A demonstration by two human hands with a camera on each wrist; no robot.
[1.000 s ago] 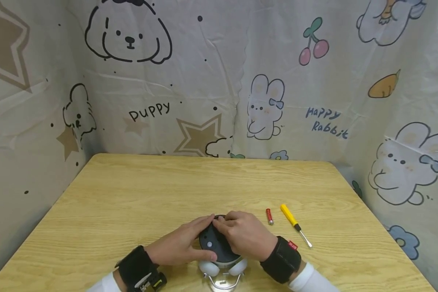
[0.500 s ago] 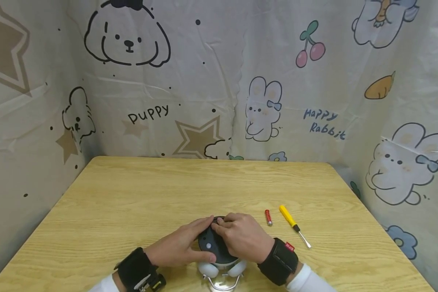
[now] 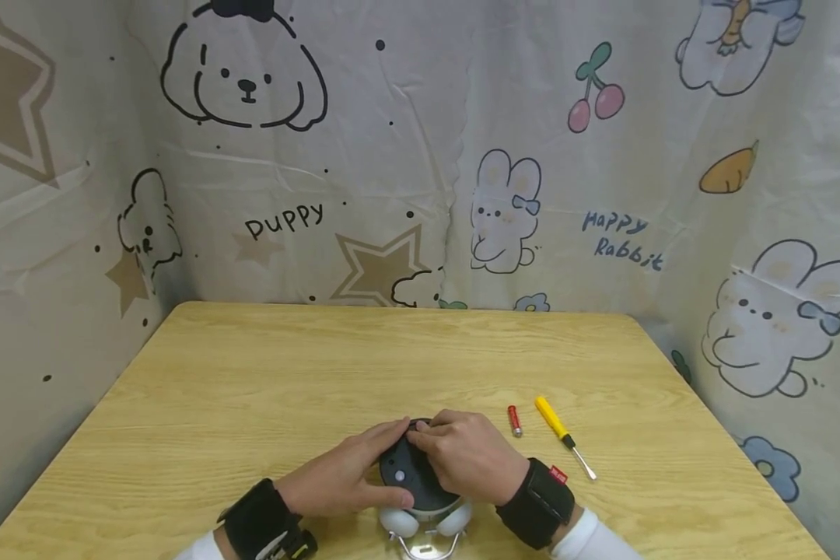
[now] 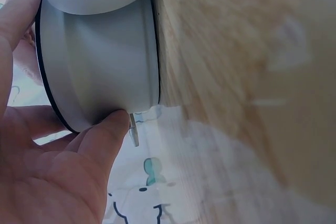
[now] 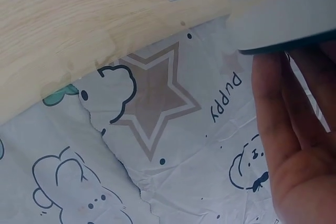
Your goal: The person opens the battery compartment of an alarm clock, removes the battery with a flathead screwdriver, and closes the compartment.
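Observation:
A white twin-bell alarm clock [image 3: 423, 486] lies face down, its dark back upward and its two white bells [image 3: 400, 523] toward me. My left hand [image 3: 350, 476] grips its left side, thumb on the back and fingers along the far rim. In the left wrist view, fingertips press the white side wall [image 4: 100, 61] beside a small metal leg [image 4: 134, 130]. Curled over the right part of the back, my right hand [image 3: 465, 457] has thumb and index finger together near the far edge. What lies under those fingertips is hidden; I cannot tell whether they pinch a separate part.
Right of the hands, a red battery [image 3: 514, 421] lies on the wooden table [image 3: 287, 365]. Beside it is a screwdriver [image 3: 564, 437] with a yellow handle, its tip pointing toward me. A printed cloth [image 3: 364, 155] hangs behind the table and along both sides.
The head view has shifted slightly. Both hands keep their places on the alarm clock, with little visible movement; the battery and screwdriver lie as before.

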